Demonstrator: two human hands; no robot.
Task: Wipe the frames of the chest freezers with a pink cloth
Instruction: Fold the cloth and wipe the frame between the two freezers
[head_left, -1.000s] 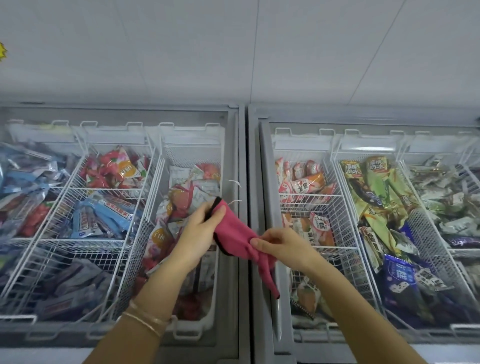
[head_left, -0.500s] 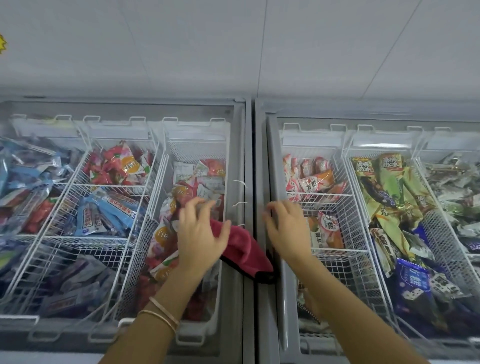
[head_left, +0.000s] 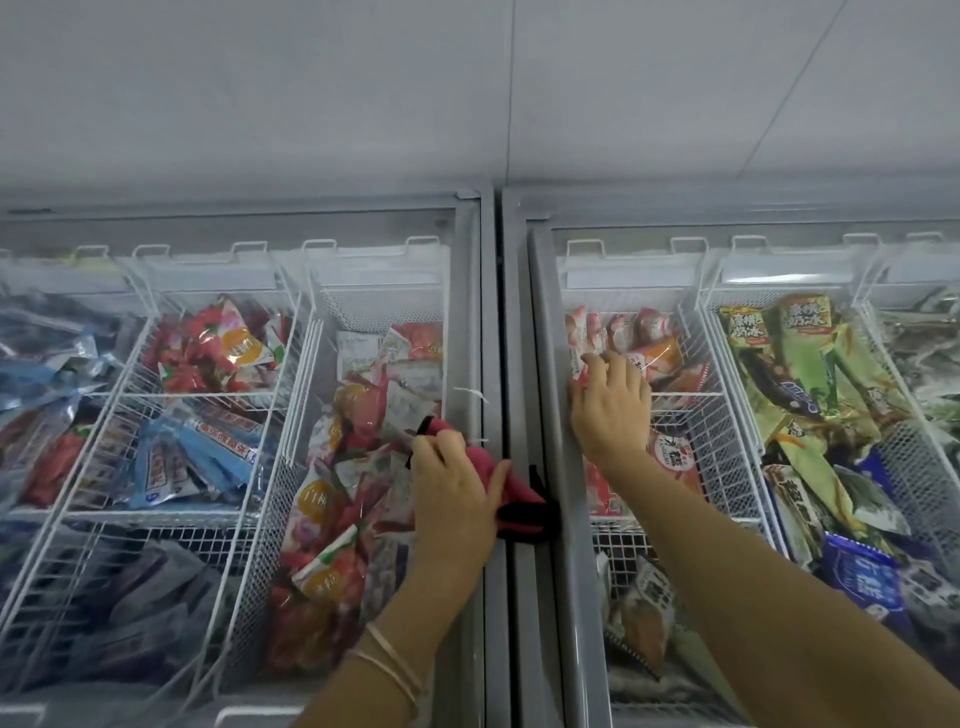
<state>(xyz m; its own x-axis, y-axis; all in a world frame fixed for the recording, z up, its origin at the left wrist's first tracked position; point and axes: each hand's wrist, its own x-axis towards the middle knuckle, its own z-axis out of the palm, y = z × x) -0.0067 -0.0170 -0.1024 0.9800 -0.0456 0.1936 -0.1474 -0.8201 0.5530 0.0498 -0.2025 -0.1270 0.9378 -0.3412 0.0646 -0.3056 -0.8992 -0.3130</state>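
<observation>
Head view, ice-cream packets (head_left: 358, 415) beside pink cloth (head_left: 498, 473)

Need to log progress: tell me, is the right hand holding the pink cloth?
No, the left hand presses the pink cloth on the frame; the right hand is bare.

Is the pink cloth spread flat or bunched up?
Bunched up. The pink cloth lies crumpled under the left hand, on the frames between both freezers, its black edge folded over.
</observation>
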